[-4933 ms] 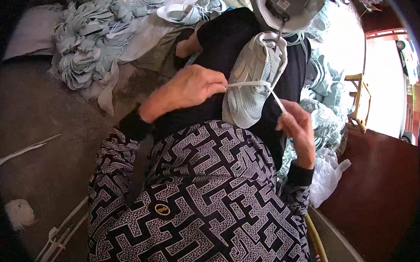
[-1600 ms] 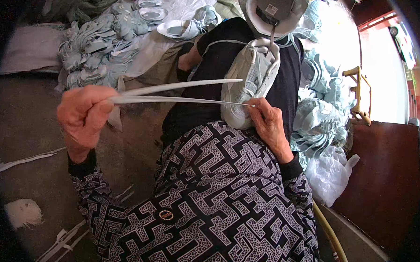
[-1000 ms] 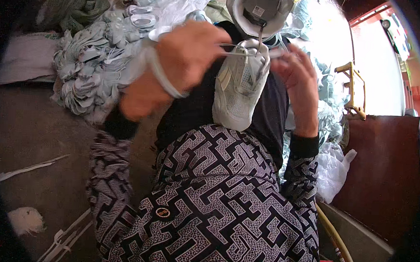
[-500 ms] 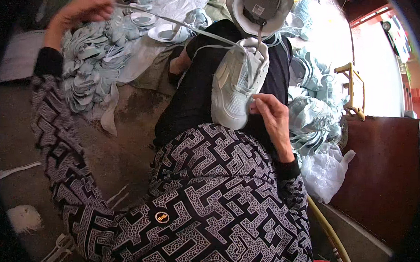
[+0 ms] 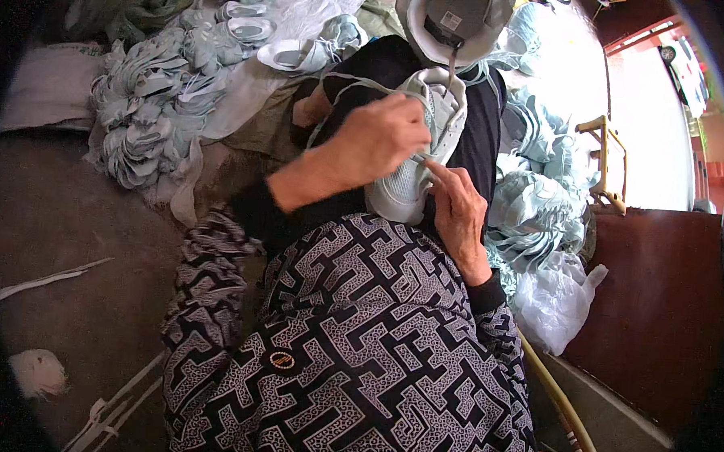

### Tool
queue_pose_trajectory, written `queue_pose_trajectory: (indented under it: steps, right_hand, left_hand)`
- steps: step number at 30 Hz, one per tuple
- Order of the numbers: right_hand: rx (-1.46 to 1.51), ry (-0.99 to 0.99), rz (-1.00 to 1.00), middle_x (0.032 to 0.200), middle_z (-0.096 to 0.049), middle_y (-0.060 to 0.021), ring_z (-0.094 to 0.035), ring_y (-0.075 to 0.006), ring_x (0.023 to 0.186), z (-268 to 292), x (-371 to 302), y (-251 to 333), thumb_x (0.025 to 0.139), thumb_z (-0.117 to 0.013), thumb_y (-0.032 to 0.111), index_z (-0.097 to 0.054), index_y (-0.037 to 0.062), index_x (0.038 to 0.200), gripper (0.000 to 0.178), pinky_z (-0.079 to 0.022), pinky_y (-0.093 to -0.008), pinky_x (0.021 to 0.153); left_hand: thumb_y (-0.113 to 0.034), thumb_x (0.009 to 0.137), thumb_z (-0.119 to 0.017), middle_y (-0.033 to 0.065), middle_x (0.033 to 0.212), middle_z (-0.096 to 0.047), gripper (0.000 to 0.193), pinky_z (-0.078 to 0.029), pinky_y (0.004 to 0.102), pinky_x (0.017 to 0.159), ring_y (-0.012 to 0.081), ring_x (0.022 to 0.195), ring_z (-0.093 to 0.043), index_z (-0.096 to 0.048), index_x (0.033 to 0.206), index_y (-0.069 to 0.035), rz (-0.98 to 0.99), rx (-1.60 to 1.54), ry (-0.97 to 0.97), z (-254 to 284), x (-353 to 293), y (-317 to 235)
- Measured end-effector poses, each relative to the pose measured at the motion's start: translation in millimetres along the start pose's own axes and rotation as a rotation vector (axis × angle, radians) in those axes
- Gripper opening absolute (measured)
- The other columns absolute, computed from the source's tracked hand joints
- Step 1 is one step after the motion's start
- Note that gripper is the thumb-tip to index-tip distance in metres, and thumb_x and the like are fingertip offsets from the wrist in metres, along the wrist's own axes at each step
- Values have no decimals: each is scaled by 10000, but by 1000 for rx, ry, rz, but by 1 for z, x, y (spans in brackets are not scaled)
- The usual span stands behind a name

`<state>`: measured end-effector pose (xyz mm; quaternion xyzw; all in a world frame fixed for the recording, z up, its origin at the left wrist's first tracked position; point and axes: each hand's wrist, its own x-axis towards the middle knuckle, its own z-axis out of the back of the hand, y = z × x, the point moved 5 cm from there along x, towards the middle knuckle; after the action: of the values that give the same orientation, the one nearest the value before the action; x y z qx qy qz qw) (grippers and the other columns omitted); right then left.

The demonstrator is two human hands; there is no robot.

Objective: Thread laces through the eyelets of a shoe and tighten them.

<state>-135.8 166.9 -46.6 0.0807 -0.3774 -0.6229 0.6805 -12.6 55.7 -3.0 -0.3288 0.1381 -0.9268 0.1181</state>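
Note:
A pale blue-white shoe upper (image 5: 399,189) lies on my lap, toe toward me. My left hand (image 5: 382,138) is over its lacing area, fingers closed in a pinch on a shoelace; the pinched part is mostly hidden, and the hand is slightly blurred. A loop of pale shoelace (image 5: 348,77) runs over my dark trouser leg beyond that hand. At the upper's right edge, my right hand (image 5: 460,210) is closed, thumb and forefinger gripping it near the lowest lace row. Past the heel sits a second shoe upper (image 5: 415,30), opening up, with a dark strap or lace between them.
Heaps of pale blue uppers lie at the left (image 5: 144,124) and right (image 5: 541,205). A clear plastic bag (image 5: 559,303) rests beside a dark red panel (image 5: 649,319). A yellowish frame (image 5: 603,160) stands at the right; white strips (image 5: 53,279) lie on the floor.
My left hand has come down from the far upper left, where it held the shoelace stretched out, to the shoe upper. My right hand has shifted slightly, its forefinger now over the lacing.

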Motion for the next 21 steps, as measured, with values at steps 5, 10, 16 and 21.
queue_pose_trajectory:
  steps: [5, 10, 16, 21]
  right_hand:
    - [-21, -26, 1, 814, -557, -84, -598, -262, 681, -2, -2, -2, 787, -551, -35, -589, 150, 1182, 437, -478, -348, 578]
    - [-44, -21, 11, 818, -562, -78, -599, -256, 689, -4, -2, -3, 791, -550, -26, -584, 155, 1193, 441, -480, -346, 581]
    - [-83, -37, 38, 833, -574, -77, -604, -254, 699, -3, -4, -3, 793, -556, -18, -584, 134, 1183, 420, -483, -345, 583]
    - [-124, -25, 4, 840, -568, -86, -599, -253, 680, -2, -5, -3, 813, -556, -8, -566, 124, 1201, 411, -467, -345, 565]
  left_hand:
    - [-123, 721, -622, 48, 860, -512, 73, -460, 339, 717, 235, 872, -534, -586, 764, -77, 19, 179, 75, -19, -5, -12]
    - [-121, 706, -618, 48, 862, -516, 80, -481, 348, 705, 227, 860, -544, -557, 742, -84, 19, 245, 62, -29, -9, -16]
    - [-87, 746, -621, 44, 868, -510, 66, -505, 337, 655, 223, 872, -550, -562, 775, -81, 219, 26, -40, -25, -13, -2]
    - [-106, 745, -635, 48, 885, -508, 81, -504, 326, 657, 225, 880, -548, -569, 787, -85, 192, 63, 134, -28, -4, -5]
